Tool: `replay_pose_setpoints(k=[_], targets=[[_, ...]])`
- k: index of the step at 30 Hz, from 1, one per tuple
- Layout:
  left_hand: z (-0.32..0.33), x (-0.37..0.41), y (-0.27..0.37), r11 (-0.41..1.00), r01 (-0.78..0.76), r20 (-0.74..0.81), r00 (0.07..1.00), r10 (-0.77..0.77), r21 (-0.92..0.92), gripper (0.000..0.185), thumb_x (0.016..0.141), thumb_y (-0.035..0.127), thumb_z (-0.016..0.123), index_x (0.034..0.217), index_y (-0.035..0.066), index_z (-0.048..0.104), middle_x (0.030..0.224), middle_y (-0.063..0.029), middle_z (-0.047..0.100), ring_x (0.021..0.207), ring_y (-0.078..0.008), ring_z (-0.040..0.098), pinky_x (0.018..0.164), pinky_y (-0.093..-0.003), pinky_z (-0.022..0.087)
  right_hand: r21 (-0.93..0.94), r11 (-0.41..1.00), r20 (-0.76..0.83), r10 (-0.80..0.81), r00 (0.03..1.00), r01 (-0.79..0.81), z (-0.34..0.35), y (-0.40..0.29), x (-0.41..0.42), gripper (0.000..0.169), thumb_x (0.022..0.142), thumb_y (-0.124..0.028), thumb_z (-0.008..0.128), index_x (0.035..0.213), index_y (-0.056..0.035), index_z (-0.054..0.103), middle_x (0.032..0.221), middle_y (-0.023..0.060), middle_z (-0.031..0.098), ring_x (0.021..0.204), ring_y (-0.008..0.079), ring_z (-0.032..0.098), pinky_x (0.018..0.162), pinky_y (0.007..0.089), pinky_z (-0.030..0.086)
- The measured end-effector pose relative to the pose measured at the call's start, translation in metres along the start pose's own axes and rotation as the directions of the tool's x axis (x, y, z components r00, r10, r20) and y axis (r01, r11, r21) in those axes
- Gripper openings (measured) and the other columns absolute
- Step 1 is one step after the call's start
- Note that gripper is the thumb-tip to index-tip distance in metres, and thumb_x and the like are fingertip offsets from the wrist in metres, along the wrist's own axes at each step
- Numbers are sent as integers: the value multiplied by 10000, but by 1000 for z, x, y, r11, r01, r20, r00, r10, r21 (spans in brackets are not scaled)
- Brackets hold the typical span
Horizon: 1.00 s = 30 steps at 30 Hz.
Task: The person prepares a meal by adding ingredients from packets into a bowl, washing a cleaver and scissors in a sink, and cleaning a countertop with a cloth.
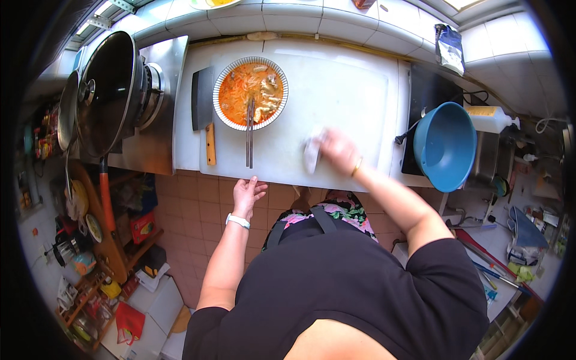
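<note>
My right hand [338, 150], slightly blurred, grips a whitish cloth [312, 153] against the white cutting board [333, 99]. Just off the board's front edge is my left hand [246, 193], palm partly turned up, fingers loosely bent and apart, holding nothing. Whether its fingertips touch the edge I cannot tell. A ribbed white bowl [217, 101] of noodles in orange-red broth, with pale pieces on top, stands on the board's left part. A pair of dark chopsticks [249, 144] leans out of it towards me. Left of the bowl lies a cleaver [202, 99] with a wooden handle.
At left, a wok with a glass lid [105, 94] sits on the gas stove [155, 144], its orange-brown handle jutting forward. A blue plastic basin [445, 146] stands right of the board, near a white bottle [488, 118]. A foil pouch [449, 49] leans against the tiled ledge [292, 22].
</note>
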<state>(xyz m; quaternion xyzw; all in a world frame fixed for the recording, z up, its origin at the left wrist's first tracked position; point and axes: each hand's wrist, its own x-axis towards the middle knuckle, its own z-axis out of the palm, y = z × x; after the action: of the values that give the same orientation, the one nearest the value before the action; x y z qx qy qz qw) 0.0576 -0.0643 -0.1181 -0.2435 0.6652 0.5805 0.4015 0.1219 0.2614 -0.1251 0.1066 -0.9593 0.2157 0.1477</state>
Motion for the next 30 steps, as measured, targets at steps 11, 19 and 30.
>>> replay_pose_setpoints(k=[11,19,30], targets=[[3,4,-8,997,-15,-18,1000,14,-74,215,974,223,587,963,36,481,906,-110,647,817,-206,697,627,-278,567,161,983,13,84,996,-85,29,-88,-23,360,756,-72,632,1108,-146,640,955,145,591,859,275,586,714,411,499],[5,3,-5,1000,-23,11,1000,23,-14,214,984,228,568,1002,26,499,951,-131,663,862,-206,693,656,-284,564,-59,853,-330,474,816,-519,4,116,78,139,878,-147,570,934,-23,595,932,221,582,837,376,563,719,458,481],[2,2,-7,1000,-20,-6,1000,20,-14,227,982,236,572,1023,24,502,946,-118,654,878,-207,688,676,-292,563,-267,942,-131,173,976,-203,-9,73,-5,348,750,-75,657,1092,-138,645,840,151,576,703,300,587,600,414,508]])
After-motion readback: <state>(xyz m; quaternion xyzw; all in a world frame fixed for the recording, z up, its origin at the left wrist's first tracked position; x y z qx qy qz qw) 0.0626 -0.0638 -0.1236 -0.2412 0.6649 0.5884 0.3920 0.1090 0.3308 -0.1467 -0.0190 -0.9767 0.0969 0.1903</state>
